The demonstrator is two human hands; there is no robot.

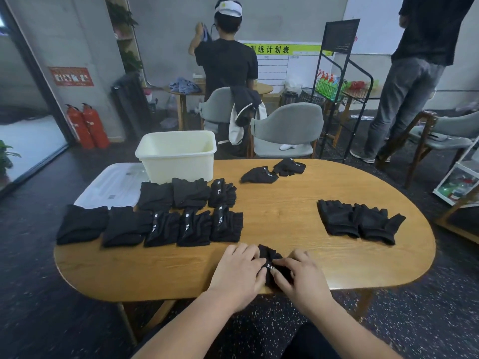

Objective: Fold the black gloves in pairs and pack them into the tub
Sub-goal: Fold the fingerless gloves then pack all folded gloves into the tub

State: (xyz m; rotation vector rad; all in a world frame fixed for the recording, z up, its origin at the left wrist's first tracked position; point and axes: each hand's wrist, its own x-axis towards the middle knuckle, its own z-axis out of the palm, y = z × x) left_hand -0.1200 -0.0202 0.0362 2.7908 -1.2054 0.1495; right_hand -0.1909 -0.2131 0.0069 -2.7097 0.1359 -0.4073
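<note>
Both our left hand (239, 272) and right hand (300, 279) pinched the glove pair (269, 256) between them at the table (155, 273)'s near edge, long axis pointing away.

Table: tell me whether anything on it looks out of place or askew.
Nothing is spilled or damaged. The clear lid beside the tub seems to overhang the left edge of the table. The far pair of gloves lies crooked, unlike the neat folded bundles. The left hand and right hand pinch another glove.
</note>
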